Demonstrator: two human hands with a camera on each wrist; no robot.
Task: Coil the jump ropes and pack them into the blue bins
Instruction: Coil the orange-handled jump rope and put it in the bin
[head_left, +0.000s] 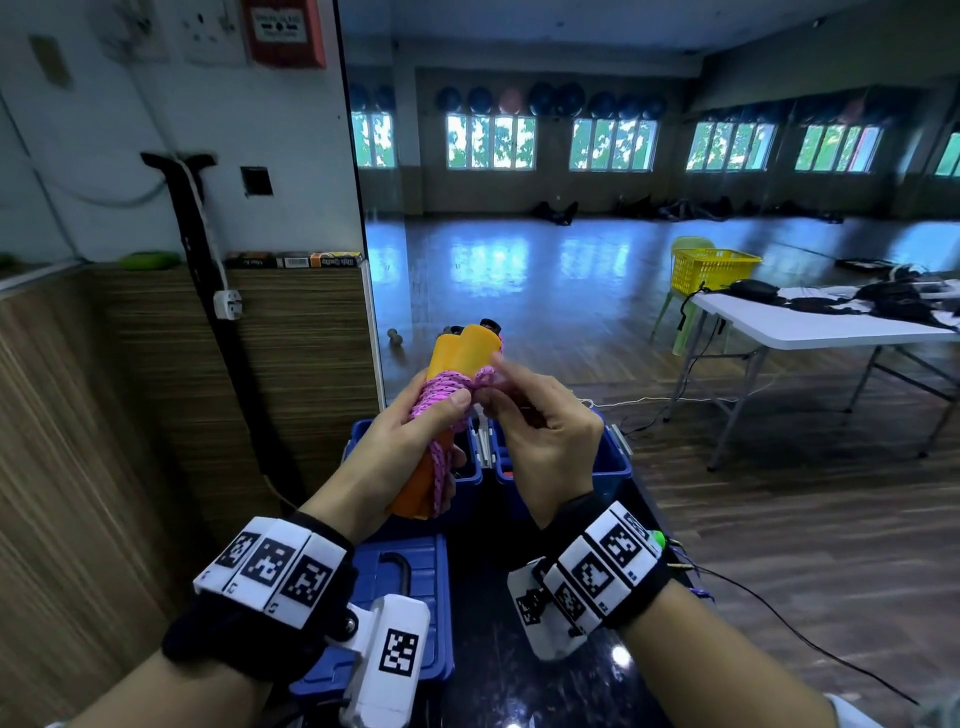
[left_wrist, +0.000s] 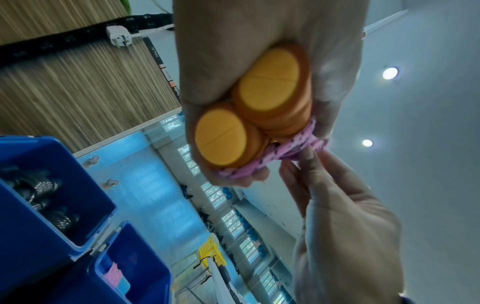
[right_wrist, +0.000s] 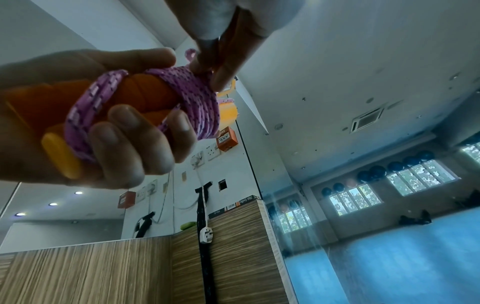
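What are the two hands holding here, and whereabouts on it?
The left hand grips the two orange plastic jump-rope handles around their middle, over the wrapped pink speckled rope. The right hand pinches the rope's loose end.

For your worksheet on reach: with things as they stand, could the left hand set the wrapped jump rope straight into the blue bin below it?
Probably yes. The left hand grips the orange handles above the open blue bin, which still shows room. But the right hand pinches the pink rope and should let go first.

pink dark-flecked rope (head_left: 441, 400), orange handles (head_left: 462, 348), blue bins (head_left: 613, 462).
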